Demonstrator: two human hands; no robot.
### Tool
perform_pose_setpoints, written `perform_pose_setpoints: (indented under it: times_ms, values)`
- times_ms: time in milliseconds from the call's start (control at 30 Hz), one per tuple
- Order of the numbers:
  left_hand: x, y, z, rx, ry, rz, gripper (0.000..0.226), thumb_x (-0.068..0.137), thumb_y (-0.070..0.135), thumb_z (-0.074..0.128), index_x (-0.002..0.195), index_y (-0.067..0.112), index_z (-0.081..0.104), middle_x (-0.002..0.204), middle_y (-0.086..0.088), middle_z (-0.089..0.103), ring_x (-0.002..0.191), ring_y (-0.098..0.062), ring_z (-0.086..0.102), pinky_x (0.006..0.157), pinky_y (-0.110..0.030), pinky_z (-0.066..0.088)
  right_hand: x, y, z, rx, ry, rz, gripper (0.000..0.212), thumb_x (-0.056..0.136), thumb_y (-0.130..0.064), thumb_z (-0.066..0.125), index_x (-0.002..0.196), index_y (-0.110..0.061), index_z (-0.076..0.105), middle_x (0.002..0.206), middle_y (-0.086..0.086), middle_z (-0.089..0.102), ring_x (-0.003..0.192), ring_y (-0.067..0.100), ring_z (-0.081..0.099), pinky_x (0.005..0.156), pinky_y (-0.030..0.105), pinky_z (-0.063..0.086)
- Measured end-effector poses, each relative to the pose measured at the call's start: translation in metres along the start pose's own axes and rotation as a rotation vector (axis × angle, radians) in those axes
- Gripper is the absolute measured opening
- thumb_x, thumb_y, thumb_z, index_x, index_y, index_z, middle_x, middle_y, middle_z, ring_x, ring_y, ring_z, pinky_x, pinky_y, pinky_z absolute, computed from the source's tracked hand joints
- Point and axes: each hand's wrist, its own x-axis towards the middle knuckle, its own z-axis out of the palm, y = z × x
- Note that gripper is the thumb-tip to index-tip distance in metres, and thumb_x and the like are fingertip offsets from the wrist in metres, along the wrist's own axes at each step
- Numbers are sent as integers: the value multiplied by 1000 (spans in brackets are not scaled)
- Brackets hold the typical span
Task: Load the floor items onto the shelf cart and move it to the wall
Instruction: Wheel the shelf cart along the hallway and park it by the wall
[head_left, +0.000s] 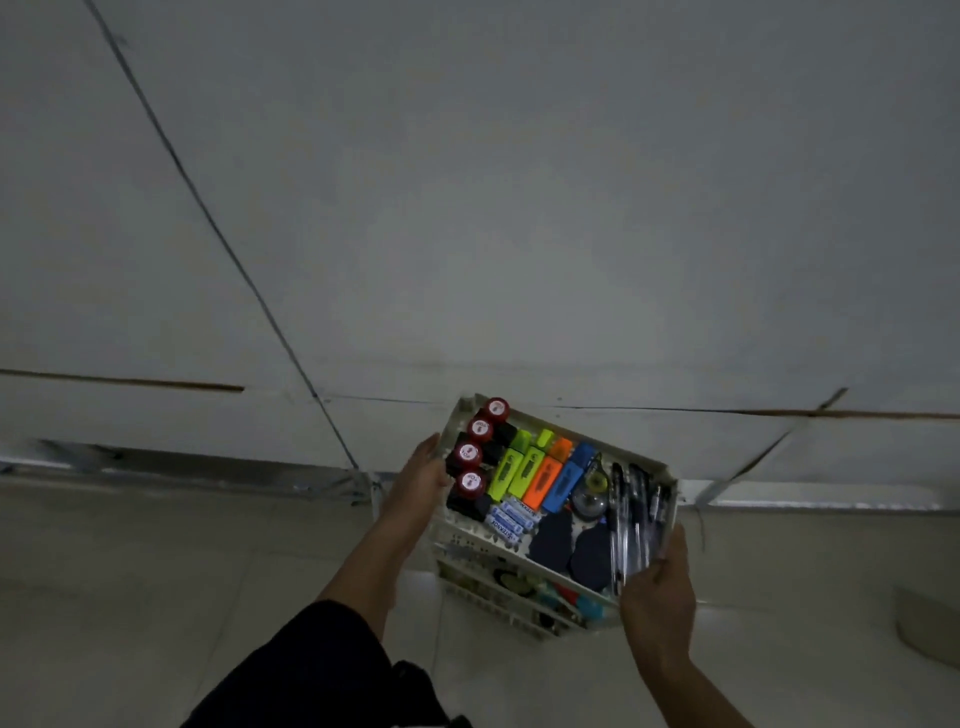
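White plastic shelf cart (540, 597) near wall (467, 182); left hand (423, 480), right hand (657, 584) grip sides. Risk: jolt spills pens (631, 519).

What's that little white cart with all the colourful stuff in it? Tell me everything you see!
The shelf cart looks like pale plastic with slotted sides and stacked tiers. Its top tray holds red-capped bottles, four highlighters in yellow, green, orange and blue, batteries, a tape roll, dark pads and pens. A lower tier shows more items, too dim to name. It stands on the tiled floor by the wall. The left hand and right hand grip its sides.
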Motion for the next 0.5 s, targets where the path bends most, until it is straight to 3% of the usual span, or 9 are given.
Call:
perform_pose_setpoints:
  times_ms: [100, 200, 267, 333, 400, 500]
  values:
    - [36, 3, -12, 72, -31, 27, 22, 87, 40, 49, 98, 37, 68, 94, 4, 76, 87, -21, 72, 86, -49, 56, -10, -6, 24, -8, 55, 28, 63, 97, -7, 37, 150, -33, 18, 138, 17, 53, 99, 39, 62, 81, 42, 50]
    - [51, 5, -27, 204, -5, 67, 38, 85, 65, 43, 103, 41, 66, 102, 11, 75, 93, -16, 71, 93, -47, 53, -15, -20, 48, -17, 88, 27, 57, 100, -14, 33, 151, -33, 17, 133, 19, 57, 93, 39, 62, 77, 41, 50]
    - [45, 15, -33, 268, 5, 101, 38, 87, 65, 38, 105, 40, 59, 110, 13, 69, 99, -16, 67, 93, -40, 50, -14, -27, 53, -32, 98, 25, 59, 99, -10, 35, 151, -30, 18, 131, 20, 58, 86, 36, 60, 74, 39, 49]
    - [42, 17, -37, 292, -16, 121, 42, 91, 62, 35, 122, 40, 53, 120, 8, 62, 106, -19, 61, 91, -36, 46, -11, -33, 51, -76, 96, 9, 62, 96, -4, 37, 152, -26, 19, 132, 20, 57, 85, 34, 58, 74, 36, 45]
    - [46, 12, -38, 310, 3, 130, 53, 90, 61, 33, 133, 35, 49, 132, 0, 61, 116, -23, 59, 90, -36, 44, -4, -41, 49, -99, 80, -26, 63, 95, -3, 39, 150, -26, 22, 131, 19, 57, 94, 38, 60, 78, 41, 48]
    - [51, 0, -39, 271, 40, 134, 51, 92, 62, 34, 135, 38, 46, 134, 3, 60, 120, -24, 58, 90, -37, 45, 9, -57, 46, -114, 54, -114, 56, 93, -6, 40, 144, -28, 32, 120, 16, 62, 90, 33, 60, 80, 45, 51]
